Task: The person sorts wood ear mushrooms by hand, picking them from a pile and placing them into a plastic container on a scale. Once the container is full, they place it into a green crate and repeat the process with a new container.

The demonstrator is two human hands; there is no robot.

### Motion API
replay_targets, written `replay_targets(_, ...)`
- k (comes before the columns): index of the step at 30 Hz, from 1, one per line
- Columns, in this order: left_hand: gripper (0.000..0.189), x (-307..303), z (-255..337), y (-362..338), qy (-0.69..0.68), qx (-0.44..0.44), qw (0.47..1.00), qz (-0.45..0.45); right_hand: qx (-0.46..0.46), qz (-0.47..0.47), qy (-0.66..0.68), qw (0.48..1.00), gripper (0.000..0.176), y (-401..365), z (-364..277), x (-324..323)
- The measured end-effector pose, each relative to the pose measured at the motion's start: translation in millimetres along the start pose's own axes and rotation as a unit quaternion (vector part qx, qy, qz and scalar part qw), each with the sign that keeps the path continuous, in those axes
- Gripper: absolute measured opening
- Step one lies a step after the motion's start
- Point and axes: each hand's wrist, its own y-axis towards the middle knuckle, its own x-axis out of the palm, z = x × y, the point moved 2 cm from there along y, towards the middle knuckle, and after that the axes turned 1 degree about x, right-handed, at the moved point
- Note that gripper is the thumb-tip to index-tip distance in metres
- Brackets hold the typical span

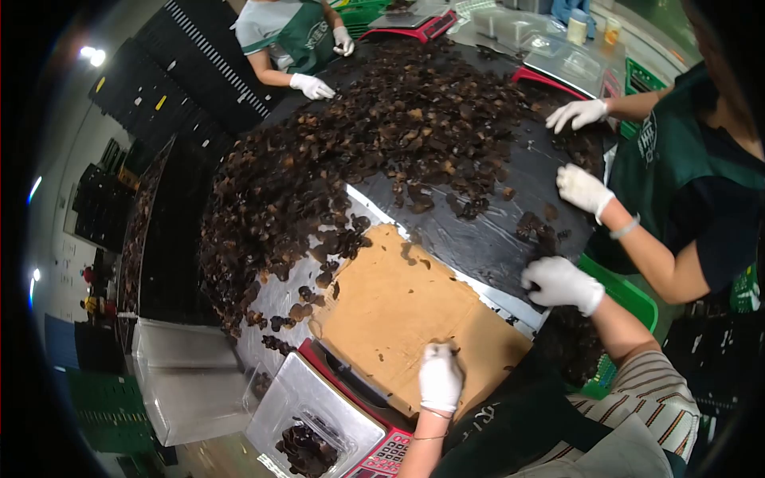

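Observation:
My left hand [441, 378], in a white glove, rests over the brown cardboard [398, 299] with its fingers curled; what they hold, if anything, is hidden. Above the table's near right edge, my right hand [564, 284], also gloved, has its fingers bent round toward the thumb, with something dark between them that I cannot make out. Dark dried pieces [398, 119] lie in a large heap across the black table cover [454, 239]. Left of my left hand, a clear plastic box [335, 434] with some dark pieces stands on a red scale [390, 450].
Across the table, a co-worker's gloved hand [312, 86] touches the heap. Another co-worker's two gloved hands [584, 191] are close beyond my right hand. A green basket [629, 299] stands by my right arm. Clear containers [187, 374] are at the left.

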Motion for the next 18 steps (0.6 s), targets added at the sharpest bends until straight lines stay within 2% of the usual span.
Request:
replay_targets(1,0.02,5.7,4.6,1.6,-0.057,0.023,0.998,-0.034,0.054,-0.087,-0.021,0.995,0.019,-14.5,-3.6,-11.6)
replay_targets(3,0.036,9.2,42.0,7.9,-0.206,0.144,0.961,-0.113,0.085,-0.15,-0.036,0.984,0.029,-33.2,3.7,-14.4)
replay_targets(4,0.041,10.7,59.5,3.7,-0.33,0.056,0.918,-0.212,0.081,-0.117,-0.02,0.99,0.03,-38.9,4.6,-15.7)
replay_targets(5,0.047,12.0,72.7,-0.5,-0.442,-0.031,0.843,-0.304,0.076,-0.083,-0.004,0.994,0.031,-42.3,3.8,-15.4)
replay_targets(6,0.052,11.8,76.9,0.1,-0.424,0.008,0.841,-0.335,0.068,-0.035,0.003,0.997,0.03,-41.4,-0.6,-14.5)
replay_targets(8,0.054,8.7,69.4,4.1,-0.287,0.12,0.925,-0.216,0.031,0.048,0.066,0.996,0.026,-34.8,-16.0,-13.0)
replay_targets(9,0.055,8.7,62.4,4.8,-0.212,0.173,0.95,-0.153,0.023,0.079,0.11,0.991,0.027,-30.4,-23.0,-10.3)
replay_targets(11,0.061,9.6,45.7,2.7,-0.057,0.146,0.981,-0.115,-0.029,0.146,0.106,0.983,0.036,-19.1,-29.2,9.8)
replay_targets(13,0.066,-0.5,40.1,0.8,0.116,0.114,0.984,-0.076,0.007,0.135,0.108,0.985,0.045,-8.3,-38.4,31.2)
replay_targets(15,0.075,5.4,28.7,-3.5,0.159,0.075,0.979,-0.106,0.036,0.067,0.131,0.988,0.047,1.9,-46.0,41.2)
replay_targets(16,0.077,7.4,25.9,-6.1,0.171,0.072,0.977,-0.103,0.086,-0.003,0.126,0.988,0.039,5.1,-50.4,39.6)
replay_targets(18,0.078,11.0,21.8,-6.1,0.174,0.069,0.977,-0.099,0.043,0.026,0.144,0.988,0.037,5.3,-53.7,39.7)
